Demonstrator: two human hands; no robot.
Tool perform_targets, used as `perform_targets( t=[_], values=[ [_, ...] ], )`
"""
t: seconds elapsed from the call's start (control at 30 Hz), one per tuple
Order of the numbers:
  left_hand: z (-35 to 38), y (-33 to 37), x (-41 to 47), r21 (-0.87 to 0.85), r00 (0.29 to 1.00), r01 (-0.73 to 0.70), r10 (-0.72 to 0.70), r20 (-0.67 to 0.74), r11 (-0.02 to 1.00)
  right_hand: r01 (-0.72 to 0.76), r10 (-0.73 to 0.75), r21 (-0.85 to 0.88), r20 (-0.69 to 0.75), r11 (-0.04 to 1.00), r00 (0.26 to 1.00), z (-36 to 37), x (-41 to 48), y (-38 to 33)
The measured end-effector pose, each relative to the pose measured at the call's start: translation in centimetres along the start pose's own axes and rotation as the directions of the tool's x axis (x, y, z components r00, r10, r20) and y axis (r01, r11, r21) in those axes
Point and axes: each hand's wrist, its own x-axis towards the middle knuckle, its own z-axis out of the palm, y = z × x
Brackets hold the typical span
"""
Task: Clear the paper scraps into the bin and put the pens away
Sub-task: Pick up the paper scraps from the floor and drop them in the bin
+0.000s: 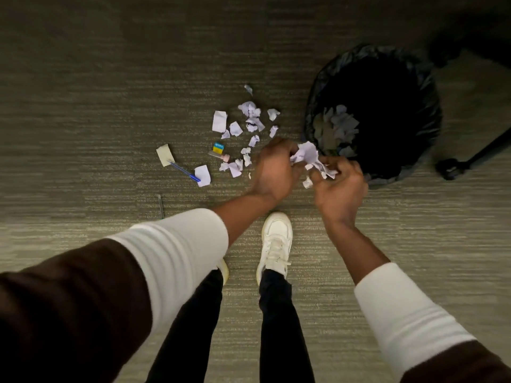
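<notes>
Two hands, left hand [272, 172] and right hand [338, 186], gripping paper scraps [311, 158] between them, beside bin [312, 111]

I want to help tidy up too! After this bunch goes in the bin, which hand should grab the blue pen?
Probably the left hand. The blue pen lies on the carpet on its side, past the loose scraps. The right hand is over by the bin, farther away, and would have to cross over.
</notes>
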Motion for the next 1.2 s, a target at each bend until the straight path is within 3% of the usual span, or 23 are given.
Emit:
perform_targets(
  t=[0.17,0.33,0.5,0.6,0.7,0.83,1.0,1.1,1.2],
  values=[
    [1.3,4.9,2.8,-0.095,0.997,0.053,-0.047,0.061,0.994,-0.101,0.106,0.046,-0.107,0.994,0.989,-2.5,4.0,0.6],
    [4.8,8.7,4.6,-0.059,0.990,0.080,-0.072,0.120,0.995,-0.258,0.275,0.143,-0.119,0.956,0.954,-3.8,8.0,2.1],
    [6.5,9.6,4.8,0.002,0.981,0.063,-0.062,0.182,0.998,-0.251,0.258,0.071,-0.120,0.965,0.959,-4.6,9.0,3.0],
    [5.7,8.9,4.0,-0.037,0.993,-0.001,0.006,0.119,0.999,-0.213,0.222,0.084,-0.120,0.973,0.968,-4.7,8.7,3.5],
    [4.4,6.4,3.4,-0.061,0.996,0.048,-0.043,0.074,0.997,-0.172,0.177,0.060,-0.101,0.983,0.979,-4.2,7.4,3.8],
    [1.8,1.2,2.7,-0.004,0.989,0.147,-0.147,-0.028,0.989,-0.030,0.013,0.178,0.097,0.984,0.995,-2.3,3.7,1.6],
    [0.2,-9.0,-0.1,0.240,0.947,0.317,-0.322,-0.023,0.917,0.190,-0.209,0.087,0.396,0.978,0.894,4.8,0.5,1.6],
    [0.3,-14.5,-1.1,0.439,0.881,0.361,-0.455,0.127,0.823,0.221,-0.146,-0.079,0.534,0.972,0.833,9.7,0.4,3.0],
    [1.4,-19.5,-0.6,0.481,0.826,0.397,-0.533,0.184,0.781,0.215,0.031,-0.321,0.617,0.922,0.786,14.3,1.3,5.3]
  ],
)
